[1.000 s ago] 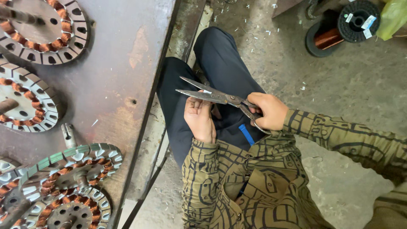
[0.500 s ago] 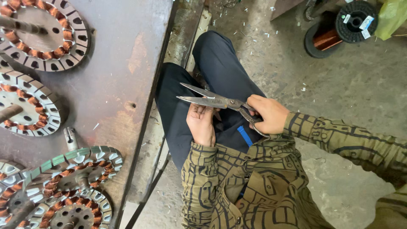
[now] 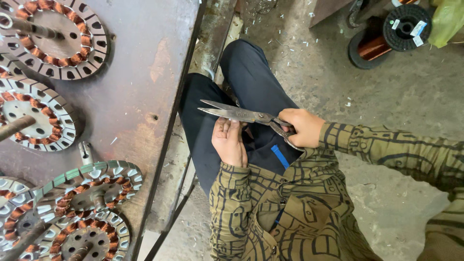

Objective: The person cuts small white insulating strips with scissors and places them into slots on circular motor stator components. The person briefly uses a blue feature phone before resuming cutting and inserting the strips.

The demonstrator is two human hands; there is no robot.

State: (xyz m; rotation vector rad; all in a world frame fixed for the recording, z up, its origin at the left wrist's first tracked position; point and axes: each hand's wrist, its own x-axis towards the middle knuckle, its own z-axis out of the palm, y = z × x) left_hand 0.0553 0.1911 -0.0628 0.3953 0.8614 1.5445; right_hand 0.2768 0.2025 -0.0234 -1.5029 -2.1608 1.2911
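Gripping worn steel scissors (image 3: 241,115) by the handles, the right hand (image 3: 302,126) holds slightly parted blades over the lap, just above the cupped left hand's (image 3: 229,140) fingertips; a slip could nick them. Beyond, copper-wound slotted motor discs (image 3: 36,112) crowd a rusty metal table (image 3: 145,82).

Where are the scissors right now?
In the head view the scissors sit mid-frame over the person's lap, handles in the right hand, blades slightly parted and pointing toward the metal table, just above the left hand.
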